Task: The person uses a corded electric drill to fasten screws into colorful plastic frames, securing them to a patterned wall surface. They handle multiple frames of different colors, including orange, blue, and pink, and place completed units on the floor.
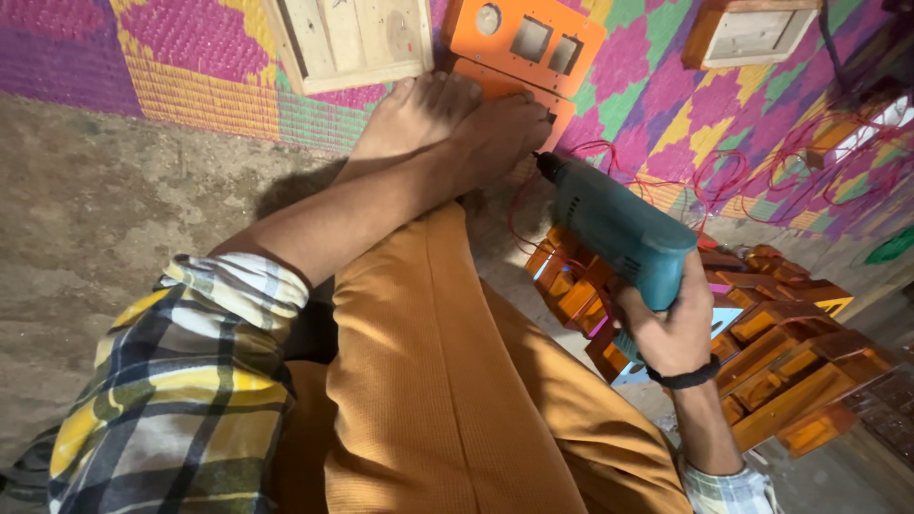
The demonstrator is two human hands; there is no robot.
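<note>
Over my knee [447, 381], my right hand [671, 328] is gripping the drill [619, 233] while my left hand [500, 133], closed, is pinning the orange panel [495, 84]; drilling is underway, and holding steady matters next.

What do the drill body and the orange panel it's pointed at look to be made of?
Drill: teal moulded plastic, matte with a soft sheen, held in the right hand. Orange panel: probably painted or laminated board, flat with clean cut-outs; could be plastic sheet.

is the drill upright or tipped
Tipped: the drill lies slanted in the right hand, its nose pointing toward the orange panel.
</note>
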